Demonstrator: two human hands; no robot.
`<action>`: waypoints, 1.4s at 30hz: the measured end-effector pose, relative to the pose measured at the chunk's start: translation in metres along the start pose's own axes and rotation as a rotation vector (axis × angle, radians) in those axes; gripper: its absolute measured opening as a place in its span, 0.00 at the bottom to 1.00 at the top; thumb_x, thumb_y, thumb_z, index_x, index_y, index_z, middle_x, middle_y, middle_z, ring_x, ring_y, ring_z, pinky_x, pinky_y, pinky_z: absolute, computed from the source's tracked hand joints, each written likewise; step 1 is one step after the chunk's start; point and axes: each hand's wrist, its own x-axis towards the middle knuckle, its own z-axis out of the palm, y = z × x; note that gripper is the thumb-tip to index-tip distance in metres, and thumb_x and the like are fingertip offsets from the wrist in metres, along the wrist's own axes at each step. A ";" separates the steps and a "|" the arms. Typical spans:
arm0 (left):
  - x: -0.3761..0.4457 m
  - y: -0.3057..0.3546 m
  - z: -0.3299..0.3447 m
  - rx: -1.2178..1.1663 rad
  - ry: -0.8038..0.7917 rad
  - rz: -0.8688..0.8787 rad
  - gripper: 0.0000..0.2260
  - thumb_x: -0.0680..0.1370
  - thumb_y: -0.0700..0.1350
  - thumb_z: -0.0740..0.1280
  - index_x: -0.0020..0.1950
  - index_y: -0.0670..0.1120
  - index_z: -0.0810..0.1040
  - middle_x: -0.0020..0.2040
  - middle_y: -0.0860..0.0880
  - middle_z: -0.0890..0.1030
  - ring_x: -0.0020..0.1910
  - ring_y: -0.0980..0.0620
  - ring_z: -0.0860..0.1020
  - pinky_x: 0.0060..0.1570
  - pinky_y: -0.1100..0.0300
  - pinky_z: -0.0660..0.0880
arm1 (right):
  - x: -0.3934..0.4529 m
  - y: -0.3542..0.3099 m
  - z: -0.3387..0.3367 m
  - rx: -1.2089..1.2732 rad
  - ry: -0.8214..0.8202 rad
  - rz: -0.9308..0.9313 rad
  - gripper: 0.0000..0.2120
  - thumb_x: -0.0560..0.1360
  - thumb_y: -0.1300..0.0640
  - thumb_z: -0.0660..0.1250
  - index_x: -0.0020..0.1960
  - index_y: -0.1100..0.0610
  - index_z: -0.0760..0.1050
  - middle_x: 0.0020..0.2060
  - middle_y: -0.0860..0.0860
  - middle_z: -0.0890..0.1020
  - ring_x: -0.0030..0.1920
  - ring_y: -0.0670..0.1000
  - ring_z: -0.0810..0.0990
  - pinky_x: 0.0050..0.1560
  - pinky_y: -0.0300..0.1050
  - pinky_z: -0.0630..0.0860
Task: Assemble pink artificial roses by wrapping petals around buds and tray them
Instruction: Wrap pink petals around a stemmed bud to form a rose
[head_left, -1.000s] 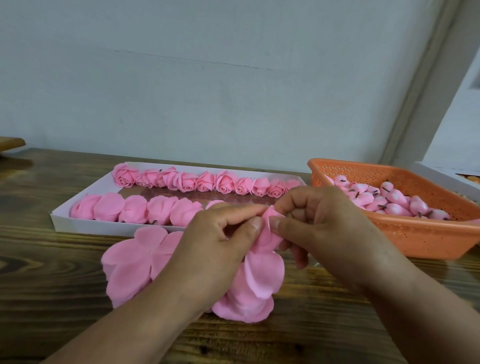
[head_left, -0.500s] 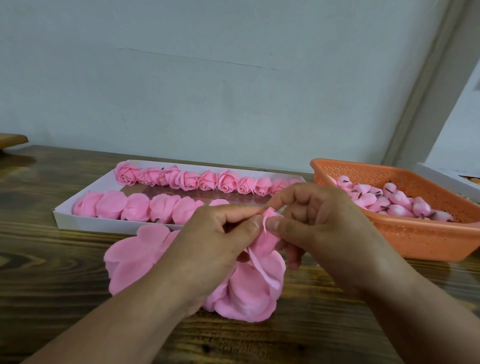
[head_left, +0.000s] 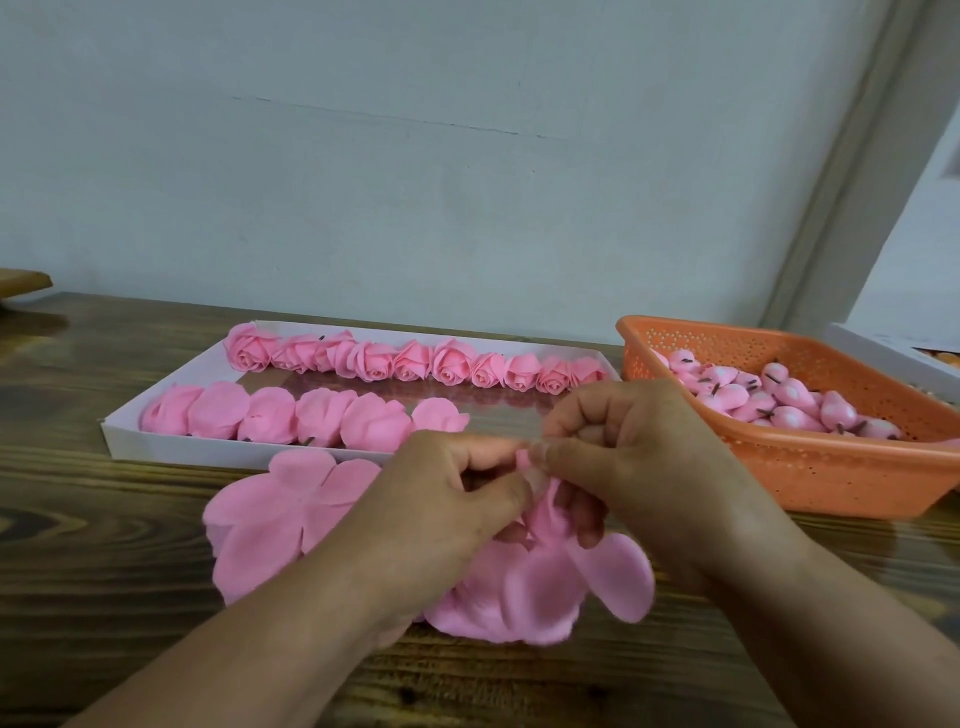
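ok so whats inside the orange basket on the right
The orange basket holds a heap of pink rose buds with short dark stems. Its near wall hides the lower part of the heap, so the basket's floor cannot be seen.

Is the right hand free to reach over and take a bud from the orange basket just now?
Probably not at once. The right hand is pinching the pink petal piece together with the left hand. Nothing lies between it and the orange basket just beside it, so it would only have to let go first.
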 end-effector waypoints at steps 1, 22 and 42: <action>0.000 0.000 0.000 -0.017 0.009 -0.010 0.07 0.76 0.43 0.67 0.47 0.47 0.85 0.44 0.44 0.85 0.47 0.43 0.83 0.52 0.51 0.79 | 0.000 0.000 0.000 -0.005 -0.004 0.001 0.11 0.73 0.67 0.67 0.33 0.59 0.75 0.21 0.55 0.77 0.19 0.49 0.72 0.22 0.39 0.70; -0.003 0.005 0.004 -0.052 0.111 0.115 0.09 0.71 0.49 0.65 0.43 0.52 0.85 0.38 0.50 0.85 0.39 0.52 0.84 0.42 0.58 0.80 | 0.000 -0.001 0.003 0.196 0.056 -0.127 0.06 0.72 0.68 0.67 0.36 0.66 0.74 0.25 0.64 0.78 0.20 0.54 0.73 0.23 0.44 0.72; -0.012 0.012 0.012 0.358 0.235 0.132 0.25 0.78 0.50 0.64 0.73 0.62 0.61 0.41 0.54 0.85 0.43 0.58 0.82 0.48 0.64 0.77 | 0.002 0.000 -0.002 0.093 -0.080 -0.034 0.05 0.71 0.63 0.69 0.36 0.63 0.79 0.28 0.65 0.79 0.20 0.51 0.73 0.23 0.40 0.72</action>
